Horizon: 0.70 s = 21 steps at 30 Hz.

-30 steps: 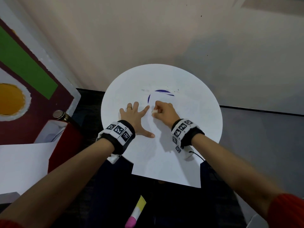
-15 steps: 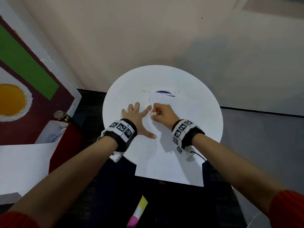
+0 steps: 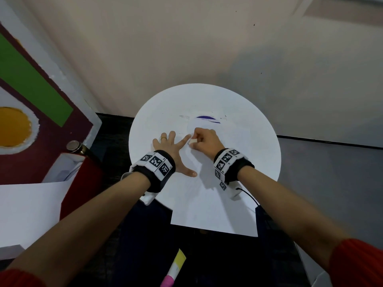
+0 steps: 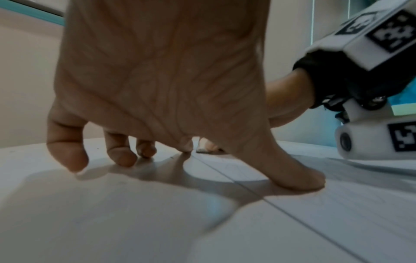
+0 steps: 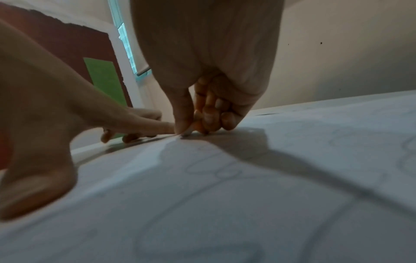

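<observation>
A white sheet of paper [image 3: 213,208] with faint pencil lines lies on a round white table [image 3: 248,131], its near edge hanging over the rim. My left hand [image 3: 172,150] presses flat on the sheet's left edge, fingers spread, a ring on one finger. My right hand [image 3: 204,141] pinches a small white eraser [image 3: 192,141] against the paper, right beside the left forefinger. In the right wrist view the eraser [image 5: 188,132] shows under thumb and curled fingers of the right hand [image 5: 202,53]. In the left wrist view the left hand [image 4: 157,80] rests on its fingertips.
A purple mark [image 3: 207,118] peeks out past the sheet's far edge. Left of the table stand a red bottle with a metal cap [image 3: 83,172], a painted board [image 3: 31,90] and white paper [image 3: 27,212]. A pink and yellow marker [image 3: 173,270] lies below the table. The wall is close behind.
My right hand with the eraser has shifted slightly left, up to the left forefinger. The purple arc at the sheet's left is now covered. The left hand has stayed put.
</observation>
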### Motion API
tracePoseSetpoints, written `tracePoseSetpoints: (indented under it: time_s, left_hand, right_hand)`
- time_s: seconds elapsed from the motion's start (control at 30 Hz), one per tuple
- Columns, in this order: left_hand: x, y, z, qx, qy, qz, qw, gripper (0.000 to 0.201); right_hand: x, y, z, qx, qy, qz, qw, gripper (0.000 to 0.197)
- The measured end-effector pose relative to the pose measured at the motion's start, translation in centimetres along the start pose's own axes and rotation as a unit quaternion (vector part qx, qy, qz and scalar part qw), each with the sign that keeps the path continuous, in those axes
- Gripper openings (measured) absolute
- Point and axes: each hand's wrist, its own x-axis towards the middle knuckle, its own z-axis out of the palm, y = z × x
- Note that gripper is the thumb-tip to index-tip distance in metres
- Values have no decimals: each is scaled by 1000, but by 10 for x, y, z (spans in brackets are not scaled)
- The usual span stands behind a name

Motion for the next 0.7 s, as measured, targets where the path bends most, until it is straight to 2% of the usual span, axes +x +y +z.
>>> tracePoseSetpoints:
  time_s: [0.13, 0.23, 0.37, 0.5, 0.6, 0.7]
  left_hand:
    - [0, 0, 2, -9, -9, 2, 1000, 132]
    - [1, -2, 7, -30, 26, 36, 999, 131]
    - [-1, -8, 23, -112, 110, 129, 979, 121]
    - [4, -18, 25, -151, 111, 175, 966, 120]
    - [12, -20, 16, -168, 82, 206, 961, 108]
    - [14, -18, 11, -170, 93, 222, 956, 105]
  right_hand:
    - [-18, -2, 6, 25, -73, -24, 997, 14]
    - [-13, 4, 0, 51, -45, 0, 998, 18]
    - [-15, 4, 3, 56, -27, -3, 998, 17]
    - [-17, 5, 2, 69, -36, -2, 997, 15]
    - [-22, 1, 4, 87, -47, 4, 995, 17]
    - [-30, 1, 3, 158, -115, 3, 981, 19]
